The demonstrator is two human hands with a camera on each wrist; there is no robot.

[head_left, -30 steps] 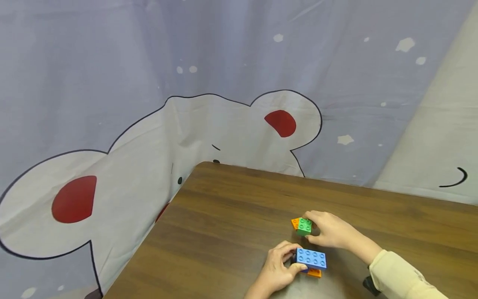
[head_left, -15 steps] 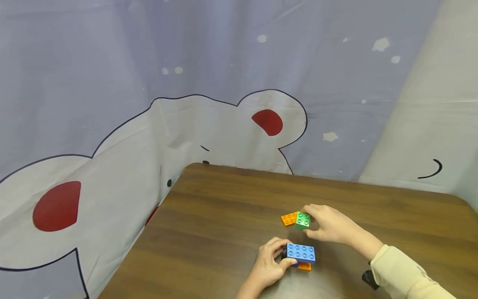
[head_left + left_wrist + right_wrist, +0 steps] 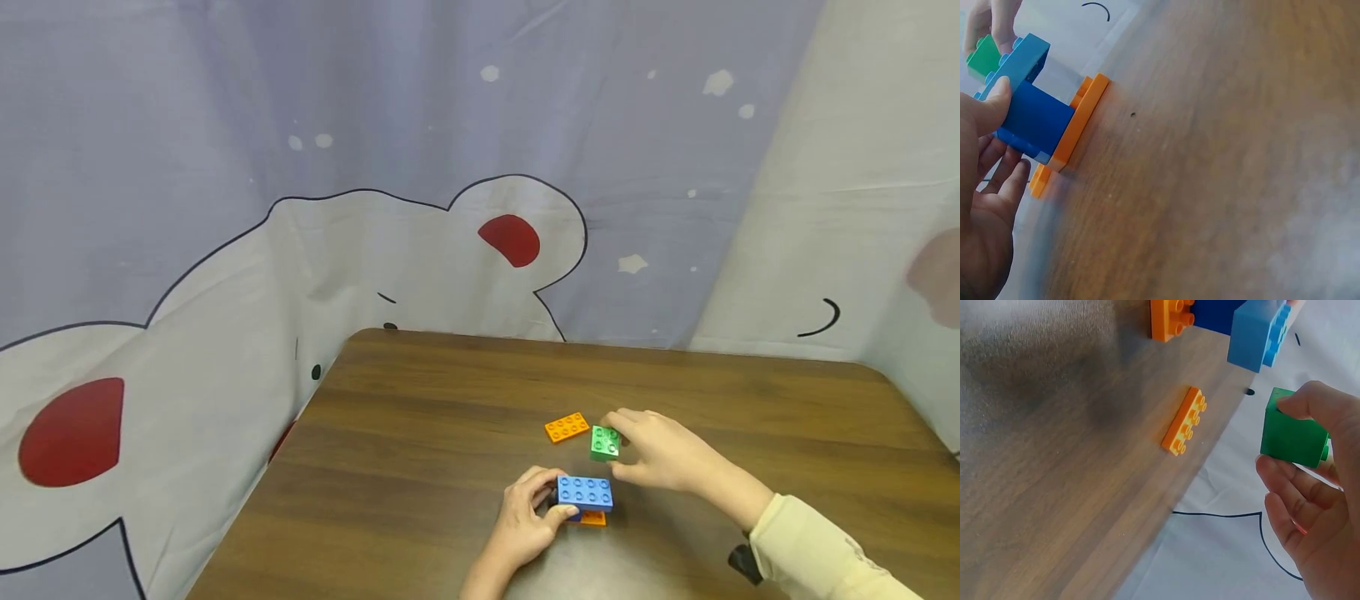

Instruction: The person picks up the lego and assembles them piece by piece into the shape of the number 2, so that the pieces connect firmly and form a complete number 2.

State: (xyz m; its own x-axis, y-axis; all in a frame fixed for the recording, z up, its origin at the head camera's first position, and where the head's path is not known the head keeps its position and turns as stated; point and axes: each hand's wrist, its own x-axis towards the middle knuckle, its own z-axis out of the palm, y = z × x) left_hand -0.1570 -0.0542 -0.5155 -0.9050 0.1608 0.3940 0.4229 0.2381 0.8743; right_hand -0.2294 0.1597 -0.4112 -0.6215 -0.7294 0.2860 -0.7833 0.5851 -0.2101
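My left hand (image 3: 522,518) grips a small stack of toy building bricks at its left side. On top is a light blue brick (image 3: 584,493) with several studs; under it sits a dark blue brick (image 3: 1038,119), and an orange plate brick (image 3: 1083,120) forms the base. Between thumb and fingers, my right hand (image 3: 663,450) pinches a green brick (image 3: 1294,432), held above the table just behind and right of the stack, apart from it. A loose orange plate brick (image 3: 567,427) lies studs up on the table, left of the green brick.
The wooden table (image 3: 420,467) has its far edge against a curtain (image 3: 390,258) printed with cartoon animals. A dark object (image 3: 744,564), partly hidden, shows by the right sleeve (image 3: 821,546).
The head view has swung right. My right hand has carried the green brick rightward and nearer the stack, uncovering the loose orange plate brick. My left hand keeps its grip on the stack.
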